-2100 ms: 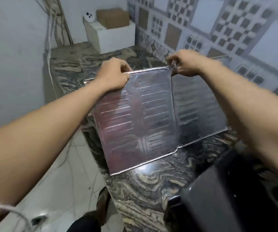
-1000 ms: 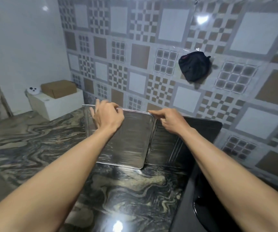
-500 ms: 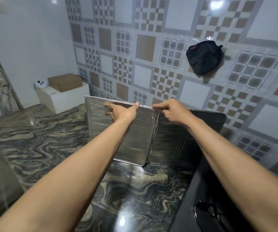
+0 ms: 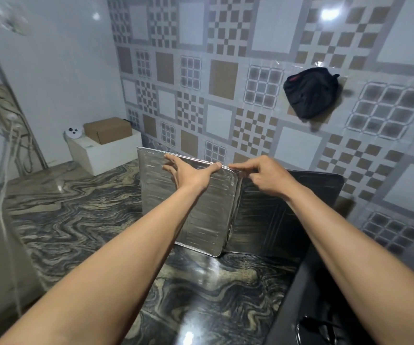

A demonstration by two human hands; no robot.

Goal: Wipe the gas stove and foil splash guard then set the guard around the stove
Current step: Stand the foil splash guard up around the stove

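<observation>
The foil splash guard [image 4: 202, 220] stands upright on the marbled counter [image 4: 81, 220], folded in a V: one silver panel faces me and a darker panel [image 4: 280, 220] runs back toward the tiled wall. My left hand [image 4: 188, 174] lies against the silver panel's top edge with fingers spread and the thumb on the rim. My right hand [image 4: 263, 176] pinches the top edge at the fold. The black gas stove [image 4: 325, 302] fills the lower right corner, beside the dark panel.
A white box [image 4: 106, 153] with a cardboard box [image 4: 107, 130] and a small round white device [image 4: 73, 132] stands at the counter's far end. A black pouch [image 4: 310, 92] hangs on the wall. A hose [image 4: 4, 200] drops along the counter's left edge.
The guard has come from the counter's edge to stand near the wall beside the stove. My left hand's fingers have spread on the top edge; my right hand still pinches the fold.
</observation>
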